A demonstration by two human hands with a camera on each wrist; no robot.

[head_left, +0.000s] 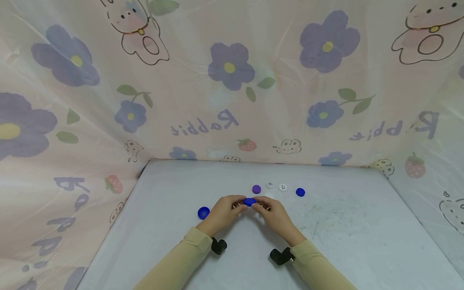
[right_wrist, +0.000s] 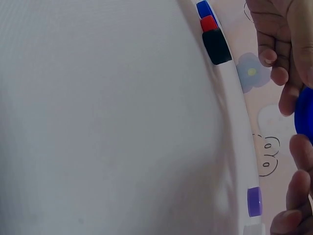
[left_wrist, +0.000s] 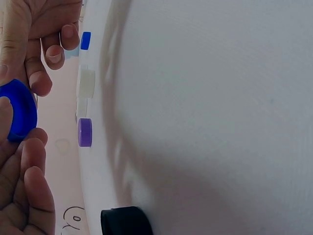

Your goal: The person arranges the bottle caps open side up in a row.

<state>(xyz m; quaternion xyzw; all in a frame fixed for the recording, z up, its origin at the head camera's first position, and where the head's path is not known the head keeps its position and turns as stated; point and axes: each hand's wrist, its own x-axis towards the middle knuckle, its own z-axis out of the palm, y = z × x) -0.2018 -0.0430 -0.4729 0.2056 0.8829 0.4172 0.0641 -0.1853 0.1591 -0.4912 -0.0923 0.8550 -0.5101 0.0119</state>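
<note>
Both hands pinch one wide blue bottle cap (head_left: 249, 201) between thumbs and fingers, held up above the white table (head_left: 232, 257). My left hand (head_left: 223, 212) grips its left edge, and my right hand (head_left: 274, 213) its right edge. The left wrist view shows the hollow inside of this blue cap (left_wrist: 24, 112), with a thumb over part of it. Close to the left hand, another blue cap (head_left: 203, 212) lies with its hollow side up. Beyond the hands lie a purple cap (head_left: 256, 189) and two white caps with dark markings, one nearer the middle (head_left: 270, 184), the other (head_left: 283, 187) to its right.
A flat blue cap (head_left: 300, 192) lies right of the white ones. A pale cap (head_left: 269, 195) is partly hidden behind the right hand. Black wrist devices (head_left: 219, 246) hang below both sleeves. A patterned curtain (head_left: 232, 100) encloses the table's back and sides.
</note>
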